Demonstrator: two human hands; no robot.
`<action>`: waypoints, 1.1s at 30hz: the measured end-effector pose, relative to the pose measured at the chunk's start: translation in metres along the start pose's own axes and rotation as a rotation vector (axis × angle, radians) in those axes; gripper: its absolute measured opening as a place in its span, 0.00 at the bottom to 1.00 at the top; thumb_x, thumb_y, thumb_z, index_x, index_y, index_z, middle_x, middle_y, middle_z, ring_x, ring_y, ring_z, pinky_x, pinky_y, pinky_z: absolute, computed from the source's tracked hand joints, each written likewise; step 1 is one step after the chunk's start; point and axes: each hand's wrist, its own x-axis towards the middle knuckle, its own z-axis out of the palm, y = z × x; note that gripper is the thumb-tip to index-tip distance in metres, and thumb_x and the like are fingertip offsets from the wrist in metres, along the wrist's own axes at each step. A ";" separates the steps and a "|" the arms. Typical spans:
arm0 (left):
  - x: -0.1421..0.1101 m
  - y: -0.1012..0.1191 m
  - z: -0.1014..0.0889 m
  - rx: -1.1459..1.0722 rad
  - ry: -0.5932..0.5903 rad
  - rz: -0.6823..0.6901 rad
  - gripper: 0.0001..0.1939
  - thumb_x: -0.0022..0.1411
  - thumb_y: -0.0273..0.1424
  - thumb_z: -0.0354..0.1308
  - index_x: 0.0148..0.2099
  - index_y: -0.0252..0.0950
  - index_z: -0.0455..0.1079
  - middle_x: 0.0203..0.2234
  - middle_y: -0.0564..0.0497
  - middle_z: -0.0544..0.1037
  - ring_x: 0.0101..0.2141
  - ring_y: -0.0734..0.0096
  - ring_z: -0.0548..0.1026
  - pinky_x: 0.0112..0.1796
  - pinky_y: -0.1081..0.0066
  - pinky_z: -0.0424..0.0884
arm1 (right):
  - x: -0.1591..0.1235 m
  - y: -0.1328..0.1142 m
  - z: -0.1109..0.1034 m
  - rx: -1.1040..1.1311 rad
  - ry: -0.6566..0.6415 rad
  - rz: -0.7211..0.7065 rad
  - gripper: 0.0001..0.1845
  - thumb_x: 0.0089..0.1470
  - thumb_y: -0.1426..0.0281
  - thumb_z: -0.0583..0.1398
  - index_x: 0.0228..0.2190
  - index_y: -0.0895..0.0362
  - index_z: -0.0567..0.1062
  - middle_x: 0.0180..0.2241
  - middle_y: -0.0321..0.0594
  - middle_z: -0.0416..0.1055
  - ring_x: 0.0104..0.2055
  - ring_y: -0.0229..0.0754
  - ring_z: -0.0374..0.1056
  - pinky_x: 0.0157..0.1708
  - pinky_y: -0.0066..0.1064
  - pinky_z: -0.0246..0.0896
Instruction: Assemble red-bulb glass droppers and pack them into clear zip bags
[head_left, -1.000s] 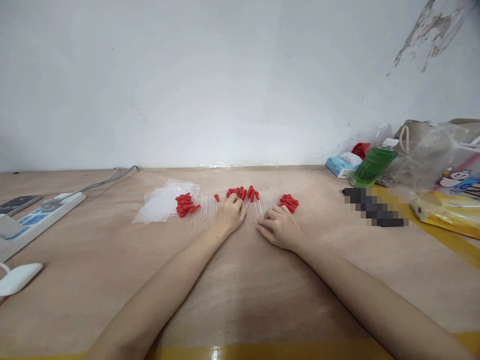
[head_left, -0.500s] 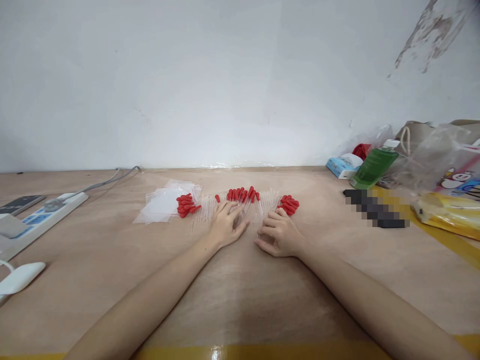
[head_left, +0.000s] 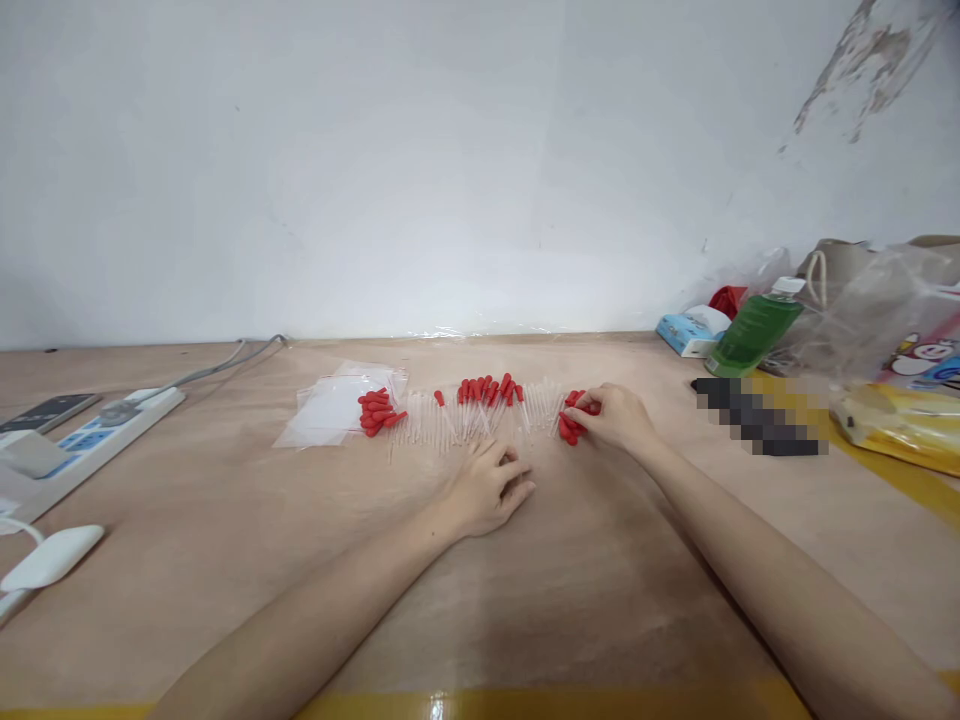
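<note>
My right hand [head_left: 616,418] reaches into the right-hand pile of red rubber bulbs [head_left: 568,432], its thumb and fingertips closed on a red rubber bulb there. My left hand [head_left: 491,490] rests on the table with fingers loosely bent and apart, holding nothing visible. Just beyond it lies a row of thin clear dropper tubes [head_left: 427,420]. Several tubes in the middle carry red bulbs [head_left: 487,388] on their far ends, and a single capped dropper [head_left: 440,399] lies left of them. Another heap of red bulbs [head_left: 377,412] sits at the row's left end.
Clear zip bags [head_left: 326,408] lie left of the bulbs. A power strip [head_left: 97,440], a phone [head_left: 49,411] and a white plug-like device [head_left: 52,560] are at far left. Tissues [head_left: 686,333], a green bottle [head_left: 754,330] and a yellow packet [head_left: 900,425] stand at right.
My right hand has moved right and away from me, from beside the tubes onto the red bulbs. My left hand has drawn back off the tubes toward me and slightly right.
</note>
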 end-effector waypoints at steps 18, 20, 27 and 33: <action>-0.039 -0.018 -0.021 -0.186 0.073 -0.300 0.08 0.57 0.34 0.54 0.37 0.36 0.68 0.32 0.49 0.70 0.33 0.70 0.69 0.33 0.71 0.66 | -0.012 -0.028 0.007 0.240 0.124 -0.047 0.10 0.52 0.65 0.52 0.30 0.57 0.70 0.27 0.40 0.72 0.29 0.40 0.66 0.29 0.29 0.56; -0.036 -0.020 -0.019 -0.207 0.033 -0.351 0.06 0.58 0.33 0.53 0.34 0.35 0.67 0.30 0.50 0.69 0.31 0.71 0.69 0.32 0.71 0.66 | -0.020 -0.040 0.014 0.365 0.136 -0.187 0.10 0.52 0.66 0.53 0.34 0.58 0.70 0.30 0.41 0.71 0.31 0.39 0.66 0.31 0.29 0.58; -0.038 -0.022 -0.027 -0.274 0.065 -0.447 0.06 0.62 0.31 0.45 0.34 0.36 0.61 0.29 0.52 0.69 0.31 0.70 0.68 0.34 0.70 0.64 | -0.051 -0.069 0.032 0.521 -0.038 -0.478 0.09 0.54 0.71 0.54 0.36 0.56 0.72 0.32 0.42 0.68 0.34 0.38 0.65 0.35 0.30 0.61; -0.042 -0.022 -0.028 -0.323 0.087 -0.432 0.07 0.63 0.31 0.43 0.35 0.37 0.60 0.29 0.54 0.69 0.31 0.72 0.68 0.34 0.72 0.64 | -0.056 -0.072 0.032 0.594 -0.025 -0.481 0.09 0.54 0.70 0.54 0.36 0.55 0.72 0.31 0.40 0.68 0.33 0.38 0.64 0.33 0.30 0.60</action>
